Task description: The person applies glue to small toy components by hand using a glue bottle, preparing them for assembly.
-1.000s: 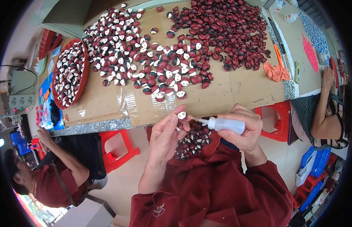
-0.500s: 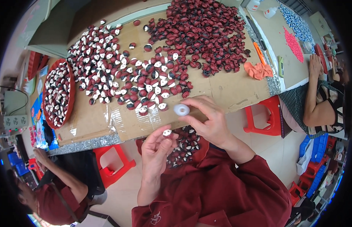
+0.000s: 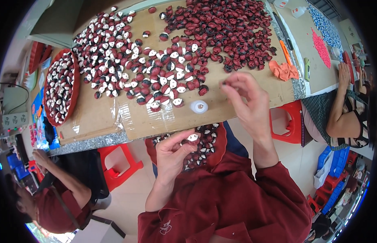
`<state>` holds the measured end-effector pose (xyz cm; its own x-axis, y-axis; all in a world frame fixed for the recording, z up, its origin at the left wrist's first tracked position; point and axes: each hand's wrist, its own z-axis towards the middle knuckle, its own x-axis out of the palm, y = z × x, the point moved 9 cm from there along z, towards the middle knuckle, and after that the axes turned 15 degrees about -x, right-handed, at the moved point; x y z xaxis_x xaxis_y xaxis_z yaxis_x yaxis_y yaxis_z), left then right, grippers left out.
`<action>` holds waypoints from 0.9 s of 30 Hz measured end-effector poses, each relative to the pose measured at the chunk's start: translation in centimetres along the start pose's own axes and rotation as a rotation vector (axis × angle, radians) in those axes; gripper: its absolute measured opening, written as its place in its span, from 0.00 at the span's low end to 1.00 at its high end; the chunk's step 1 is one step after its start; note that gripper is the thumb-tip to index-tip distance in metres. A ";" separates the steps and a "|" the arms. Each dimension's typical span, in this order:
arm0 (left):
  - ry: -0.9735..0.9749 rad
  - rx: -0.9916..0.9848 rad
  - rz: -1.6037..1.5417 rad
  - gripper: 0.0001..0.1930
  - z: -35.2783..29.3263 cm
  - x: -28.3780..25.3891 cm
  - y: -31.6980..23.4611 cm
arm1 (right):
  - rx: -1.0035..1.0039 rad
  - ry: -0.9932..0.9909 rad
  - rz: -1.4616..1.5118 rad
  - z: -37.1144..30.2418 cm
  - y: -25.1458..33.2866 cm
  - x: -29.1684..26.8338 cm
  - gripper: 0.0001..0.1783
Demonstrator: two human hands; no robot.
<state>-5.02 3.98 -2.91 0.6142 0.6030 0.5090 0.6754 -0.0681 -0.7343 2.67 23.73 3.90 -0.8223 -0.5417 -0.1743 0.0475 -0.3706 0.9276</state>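
Watching left hand (image 3: 172, 152) pinch white-and-maroon ball (image 3: 193, 138) (half-curled right hand (image 3: 249, 95), contents unclear); oval red bowl's (image 3: 76, 87) full, maroon shells (image 3: 221, 28) remain.

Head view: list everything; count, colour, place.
Faced pieces: many, maroon, black and white, table left and centre
Curled pieces: many, maroon and black, far table middle
Bottle: one, whitish, table's near edge
Filled trays: two, red, table left and lap
Crumpled sheet: one, orange, table right
Slim tool: one, orange, beside sheet
Heaps: two, pink and blue-white, far right
Stools: at least two, red, either side
Co-workers: at least two, one in maroon, either side
Left hand: one, maroon sleeve, centre, holding a faced piece
Right hand: one, maroon sleeve, right of bottle
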 end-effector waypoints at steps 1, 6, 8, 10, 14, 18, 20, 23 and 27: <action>-0.008 -0.009 0.064 0.18 0.0 0.0 0.2 | 0.006 0.005 0.002 -0.6 0.4 -0.5 0.06; 0.051 -0.021 0.088 0.18 0.3 1.1 0.5 | -0.215 0.463 0.135 -2.9 3.8 2.1 0.12; 0.058 -0.058 0.083 0.18 0.4 1.3 0.8 | -0.385 0.504 0.183 -3.4 5.0 2.9 0.15; 0.059 -0.076 0.060 0.18 0.4 1.8 0.8 | -0.469 0.514 0.124 -3.7 5.3 3.3 0.15; 0.087 -0.163 0.024 0.17 0.5 1.4 1.8 | -0.601 0.578 0.036 -4.7 6.3 3.7 0.17; 0.109 -0.146 -0.081 0.17 0.5 2.3 1.2 | -0.708 0.545 -0.037 -5.8 6.9 3.7 0.19; 0.121 -0.027 -0.025 0.15 0.5 2.0 0.8 | -0.693 0.470 -0.031 -5.8 6.7 3.4 0.20; 0.198 0.126 -0.107 0.12 0.7 2.3 0.0 | -0.642 0.450 0.020 -5.9 6.5 3.6 0.19; 0.176 0.088 -0.177 0.09 0.8 2.5 0.4 | -0.656 0.406 -0.027 -6.2 6.8 3.6 0.19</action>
<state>-3.53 6.08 -2.34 0.5568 0.4513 0.6974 0.7450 0.1000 -0.6595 3.53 14.59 7.56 -0.5616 -0.7133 -0.4192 0.4607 -0.6905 0.5577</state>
